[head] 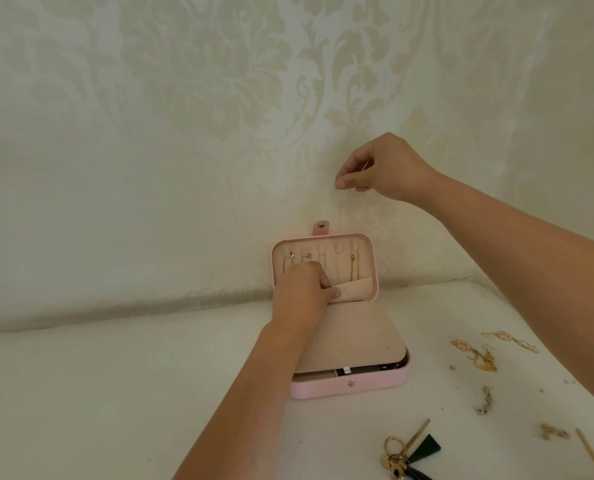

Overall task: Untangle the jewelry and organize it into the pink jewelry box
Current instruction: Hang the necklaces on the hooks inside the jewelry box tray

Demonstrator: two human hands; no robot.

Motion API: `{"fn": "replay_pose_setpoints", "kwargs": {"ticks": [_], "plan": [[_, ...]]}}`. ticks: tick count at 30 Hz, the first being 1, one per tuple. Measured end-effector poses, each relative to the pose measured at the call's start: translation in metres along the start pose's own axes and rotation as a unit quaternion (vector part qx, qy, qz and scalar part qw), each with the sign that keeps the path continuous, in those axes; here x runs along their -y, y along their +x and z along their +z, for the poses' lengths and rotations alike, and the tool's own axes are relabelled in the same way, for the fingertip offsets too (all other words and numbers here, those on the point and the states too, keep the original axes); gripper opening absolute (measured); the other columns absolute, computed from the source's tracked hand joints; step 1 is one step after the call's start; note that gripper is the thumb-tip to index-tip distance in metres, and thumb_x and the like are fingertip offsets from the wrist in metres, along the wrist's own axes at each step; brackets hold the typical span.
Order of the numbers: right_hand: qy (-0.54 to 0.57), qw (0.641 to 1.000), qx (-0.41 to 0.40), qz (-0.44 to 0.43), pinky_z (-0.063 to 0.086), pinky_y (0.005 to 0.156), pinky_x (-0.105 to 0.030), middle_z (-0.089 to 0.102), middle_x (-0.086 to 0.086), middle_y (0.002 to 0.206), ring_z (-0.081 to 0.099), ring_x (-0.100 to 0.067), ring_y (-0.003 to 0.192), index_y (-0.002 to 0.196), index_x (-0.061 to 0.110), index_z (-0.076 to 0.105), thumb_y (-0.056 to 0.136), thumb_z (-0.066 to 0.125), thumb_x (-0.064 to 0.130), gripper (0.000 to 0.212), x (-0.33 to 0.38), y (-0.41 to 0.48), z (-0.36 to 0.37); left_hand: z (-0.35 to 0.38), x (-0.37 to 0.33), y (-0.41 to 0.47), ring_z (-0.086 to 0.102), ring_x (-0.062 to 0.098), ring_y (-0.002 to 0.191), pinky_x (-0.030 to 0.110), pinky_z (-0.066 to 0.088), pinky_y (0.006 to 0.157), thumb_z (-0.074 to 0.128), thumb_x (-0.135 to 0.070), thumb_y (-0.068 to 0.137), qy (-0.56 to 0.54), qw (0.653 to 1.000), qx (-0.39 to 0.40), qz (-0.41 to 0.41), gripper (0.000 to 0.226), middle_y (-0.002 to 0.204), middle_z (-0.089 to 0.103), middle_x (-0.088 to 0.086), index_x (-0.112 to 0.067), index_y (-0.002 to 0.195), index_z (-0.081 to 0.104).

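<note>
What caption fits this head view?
Right hand holds a thin chain above the open pink jewelry box while the left hand touches its lid pocket.

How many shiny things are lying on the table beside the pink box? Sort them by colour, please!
Pink earrings: 2
Gold pieces: 3
Silver pieces: 2
Green and gold bunch: 1
Total: 8
A few specks are too tiny to tell.
</note>
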State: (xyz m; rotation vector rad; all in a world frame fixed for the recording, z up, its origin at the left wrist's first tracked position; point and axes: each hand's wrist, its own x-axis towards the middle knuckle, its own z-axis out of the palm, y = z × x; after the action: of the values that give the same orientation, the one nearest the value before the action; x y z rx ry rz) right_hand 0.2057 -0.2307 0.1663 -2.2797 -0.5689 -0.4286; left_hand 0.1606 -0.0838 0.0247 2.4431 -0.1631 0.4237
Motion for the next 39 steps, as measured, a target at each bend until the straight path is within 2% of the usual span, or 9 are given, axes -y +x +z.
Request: {"fn": "replay_pose_setpoints", "kwargs": {"ticks": [4,8,14,18,22,27,35,39], "plan": [[-0.007,1.000,0.007,-0.017,0.044,0.051,-0.007,0.067,0.003,0.072,0.055,-0.006,0.055,0.081,0.013,0.073,0.077,0.076,0.016,0.006,-0.006,-0.004,0.009,0.001,0.001,0.000,0.051,0.011,0.079,0.028,0.044,0.070,0.071,-0.026,0.081,0.003,1.000,-0.004,-0.001,0.015,0.080,0.057,-0.007,-0.014,0.082,0.064],[-0.014,0.999,0.019,-0.039,0.047,0.054,-0.011,0.067,0.004,0.070,0.053,-0.001,0.050,0.080,0.010,0.073,0.077,0.076,0.011,0.005,-0.015,-0.012,0.022,0.002,0.002,0.000,0.051,0.011,0.078,0.029,0.044,0.070,0.072,-0.027,0.081,0.003,1.000,-0.005,-0.002,0.015,0.079,0.056,-0.007,-0.015,0.081,0.062],[-0.068,0.994,0.009,-0.088,0.046,0.069,-0.027,0.065,0.002,0.079,0.055,-0.009,0.067,0.084,0.011,0.076,0.076,0.076,0.016,0.008,-0.035,-0.026,0.045,0.002,0.002,0.001,0.051,0.012,0.079,0.030,0.044,0.072,0.071,-0.028,0.081,0.013,1.000,-0.004,-0.004,0.016,0.084,0.060,-0.004,-0.015,0.083,0.062],[-0.120,0.985,0.010,-0.120,0.043,0.069,-0.027,0.065,0.001,0.081,0.055,-0.011,0.070,0.089,0.014,0.075,0.080,0.073,0.016,0.010,-0.040,-0.028,0.054,0.002,0.002,0.001,0.051,0.013,0.080,0.030,0.045,0.073,0.071,-0.029,0.081,0.019,1.000,-0.005,-0.002,0.017,0.085,0.060,-0.004,-0.015,0.085,0.063],[-0.115,0.986,-0.024,-0.116,0.042,0.066,-0.021,0.070,-0.003,0.083,0.057,-0.011,0.072,0.089,0.011,0.075,0.079,0.073,0.014,0.011,-0.043,-0.029,0.060,0.003,0.002,0.000,0.056,0.016,0.083,0.033,0.048,0.076,0.071,-0.029,0.081,0.014,1.000,-0.004,-0.003,0.017,0.085,0.062,-0.003,-0.014,0.084,0.063],[-0.141,0.984,-0.039,-0.100,0.050,0.072,-0.032,0.071,-0.002,0.081,0.062,-0.015,0.074,0.086,0.012,0.073,0.079,0.072,0.013,0.007,-0.050,-0.032,0.065,0.002,0.002,0.000,0.058,0.017,0.086,0.032,0.048,0.075,0.071,-0.028,0.080,0.017,1.000,-0.007,-0.002,0.016,0.089,0.065,-0.001,-0.014,0.083,0.064],[-0.205,0.970,-0.066,-0.111,0.048,0.070,-0.035,0.067,-0.002,0.083,0.062,-0.021,0.078,0.087,0.013,0.069,0.082,0.067,0.014,0.006,-0.053,-0.035,0.075,0.001,0.001,-0.001,0.059,0.017,0.085,0.033,0.049,0.075,0.070,-0.028,0.082,0.021,1.000,-0.004,0.001,0.016,0.088,0.066,0.000,-0.013,0.084,0.064],[-0.200,0.967,-0.093,-0.125,0.048,0.068,-0.038,0.068,-0.004,0.082,0.062,-0.024,0.077,0.086,0.011,0.069,0.081,0.067,0.013,0.006,-0.052,-0.037,0.079,0.002,0.002,-0.001,0.059,0.019,0.086,0.034,0.049,0.075,0.070,-0.027,0.081,0.019,1.000,-0.004,0.002,0.016,0.089,0.066,0.001,-0.012,0.084,0.064]]}}
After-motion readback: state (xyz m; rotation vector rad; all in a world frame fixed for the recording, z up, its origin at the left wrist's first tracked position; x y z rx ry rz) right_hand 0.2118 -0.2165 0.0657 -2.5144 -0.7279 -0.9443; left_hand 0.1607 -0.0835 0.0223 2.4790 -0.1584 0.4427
